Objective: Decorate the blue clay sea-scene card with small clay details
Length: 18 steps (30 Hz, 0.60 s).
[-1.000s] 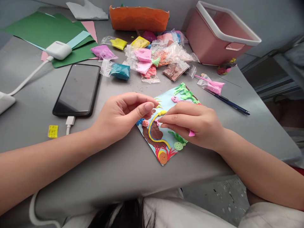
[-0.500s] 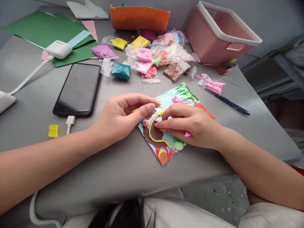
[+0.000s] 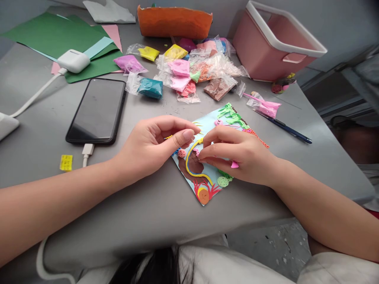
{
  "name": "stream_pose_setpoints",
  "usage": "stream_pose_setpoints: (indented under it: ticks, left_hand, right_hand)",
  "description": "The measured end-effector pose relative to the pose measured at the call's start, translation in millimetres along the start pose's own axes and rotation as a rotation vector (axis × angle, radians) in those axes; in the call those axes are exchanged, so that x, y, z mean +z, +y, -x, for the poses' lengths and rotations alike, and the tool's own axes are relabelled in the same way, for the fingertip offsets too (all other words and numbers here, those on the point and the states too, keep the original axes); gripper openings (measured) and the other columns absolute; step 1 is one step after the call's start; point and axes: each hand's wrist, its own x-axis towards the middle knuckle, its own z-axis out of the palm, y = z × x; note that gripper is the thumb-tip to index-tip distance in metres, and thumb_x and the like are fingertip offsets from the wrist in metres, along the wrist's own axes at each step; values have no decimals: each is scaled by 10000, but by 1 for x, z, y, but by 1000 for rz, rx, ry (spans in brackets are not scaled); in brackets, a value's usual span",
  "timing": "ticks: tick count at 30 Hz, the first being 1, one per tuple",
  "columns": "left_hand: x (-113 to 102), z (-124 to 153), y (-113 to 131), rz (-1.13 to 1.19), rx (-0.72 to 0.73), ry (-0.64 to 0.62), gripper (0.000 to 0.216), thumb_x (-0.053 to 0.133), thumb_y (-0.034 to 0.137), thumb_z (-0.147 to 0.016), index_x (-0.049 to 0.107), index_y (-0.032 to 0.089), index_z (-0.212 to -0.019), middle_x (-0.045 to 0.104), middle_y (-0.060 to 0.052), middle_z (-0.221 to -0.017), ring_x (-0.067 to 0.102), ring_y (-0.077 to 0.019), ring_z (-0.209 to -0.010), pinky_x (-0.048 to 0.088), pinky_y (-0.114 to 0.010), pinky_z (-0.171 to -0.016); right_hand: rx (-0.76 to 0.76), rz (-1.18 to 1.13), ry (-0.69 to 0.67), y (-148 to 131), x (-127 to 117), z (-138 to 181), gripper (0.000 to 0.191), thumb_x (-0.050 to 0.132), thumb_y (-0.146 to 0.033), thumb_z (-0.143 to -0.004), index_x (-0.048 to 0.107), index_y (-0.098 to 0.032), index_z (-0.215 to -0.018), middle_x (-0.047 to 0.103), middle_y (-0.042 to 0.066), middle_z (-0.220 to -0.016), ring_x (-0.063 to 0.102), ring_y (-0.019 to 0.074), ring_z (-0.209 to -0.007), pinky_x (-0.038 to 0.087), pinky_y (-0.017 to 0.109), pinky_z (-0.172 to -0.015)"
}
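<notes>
A light blue card (image 3: 211,173) covered with small coloured clay shapes lies on the grey table in front of me. My left hand (image 3: 154,144) rests at the card's left edge, thumb and fingers pinched together on something tiny that I cannot make out. My right hand (image 3: 237,152) lies over the middle of the card. Its fingertips press down beside a small pink clay piece (image 3: 196,151) by the yellow arc and brown patch. A pink stick-like tool (image 3: 234,164) pokes out under its curled fingers.
Several bags of coloured clay (image 3: 180,73) lie behind the card. A black phone (image 3: 97,110) on a white cable is at left, with a white earbud case (image 3: 73,61) and green paper (image 3: 59,37). A pink basket (image 3: 275,41), an orange pouch (image 3: 174,21) and a dark pen (image 3: 284,127) sit further back and right.
My right hand has slid slightly left and up over the card, fingertips now closer to the small pink piece. The left hand has barely moved.
</notes>
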Motion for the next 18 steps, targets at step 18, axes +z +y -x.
stream_pose_setpoints:
  ticks: [18]
  left_hand:
    - [1, 1, -1, 40, -24, 11, 179, 806, 356, -895, 819, 183, -938, 827, -29, -966, 760, -114, -828, 614, -158, -756]
  right_hand:
    - [82, -304, 274, -10, 4, 0, 635, 233, -604, -1087, 574, -203, -733, 541, 20, -622, 532, 157, -614, 493, 381, -725]
